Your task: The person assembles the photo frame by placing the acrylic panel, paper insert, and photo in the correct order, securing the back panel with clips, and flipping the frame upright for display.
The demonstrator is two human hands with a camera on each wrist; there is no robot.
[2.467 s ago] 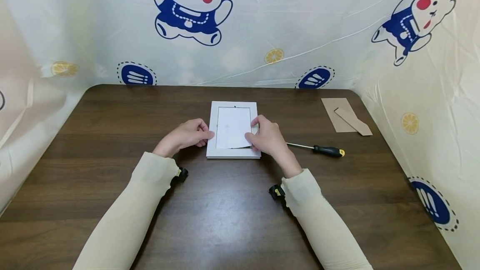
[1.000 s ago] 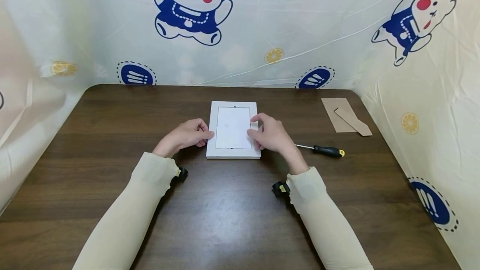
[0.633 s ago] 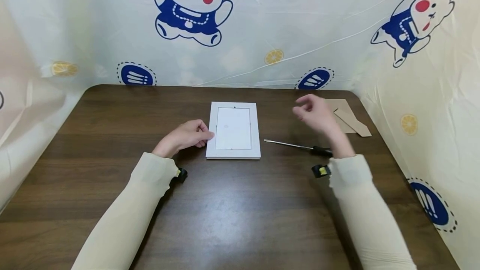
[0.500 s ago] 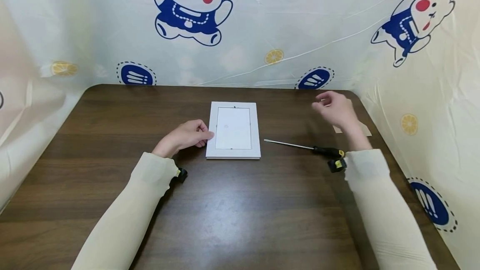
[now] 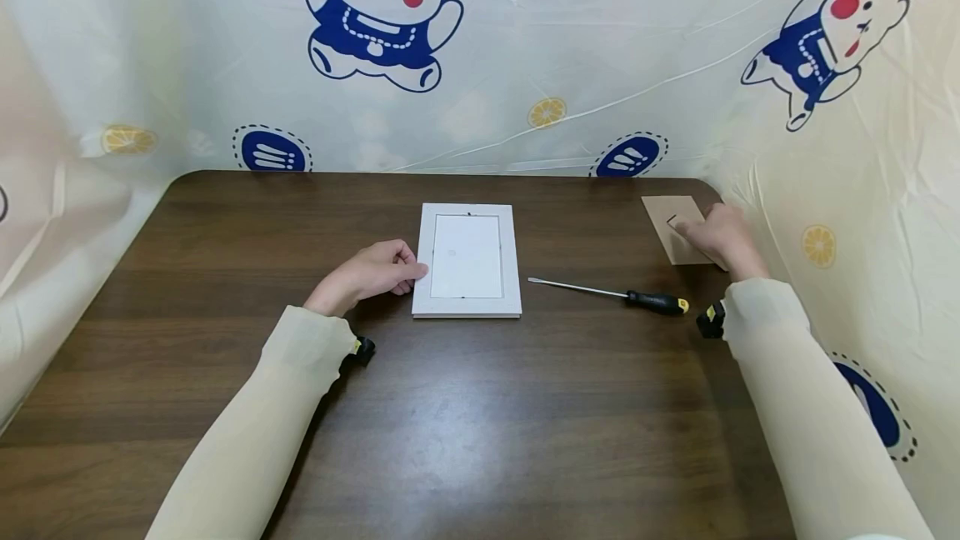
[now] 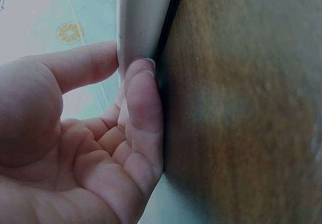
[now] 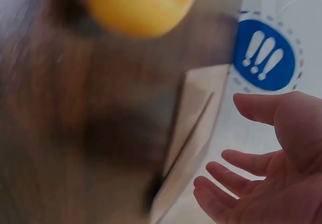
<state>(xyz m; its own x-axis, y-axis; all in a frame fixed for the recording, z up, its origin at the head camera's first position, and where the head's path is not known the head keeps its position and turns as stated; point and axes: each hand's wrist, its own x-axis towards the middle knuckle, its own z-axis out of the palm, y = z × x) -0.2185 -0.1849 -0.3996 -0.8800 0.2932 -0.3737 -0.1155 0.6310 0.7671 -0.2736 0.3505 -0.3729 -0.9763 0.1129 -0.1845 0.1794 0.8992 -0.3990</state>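
On the table point(image 5: 420, 407), our left hand point(image 5: 372, 272) pinches the photo frame point(image 5: 465, 308), sheet point(image 5: 471, 265) apparently seated, while our empty, relaxed right hand point(image 5: 724, 235) hovers by the unfitted backing board point(image 5: 663, 213).

Dark brown, wood-grained tabletop point(image 5: 420, 457) with rounded far corners, enclosed along its far, left and right sides by a pale, creased, slightly glossy sheet curtain point(image 5: 510, 48). Beyond the tabletop's far edge, the curtain bears a white cartoon animal point(image 5: 377, 36) with navy clothing and red cheeks; a second, tilted cartoon animal point(image 5: 804, 52) appears beyond the tabletop's far right corner. Navy oval emblems point(image 5: 272, 150) with white strokes and dashed outlines adjoin the tabletop's far and right edges. Yellow citrus-slice prints point(image 5: 547, 112) are scattered around the tabletop. A soft whitish reflection point(image 5: 457, 411) lies on the tabletop's near middle; the curtain's tint is warmer at the tabletop's left and right.
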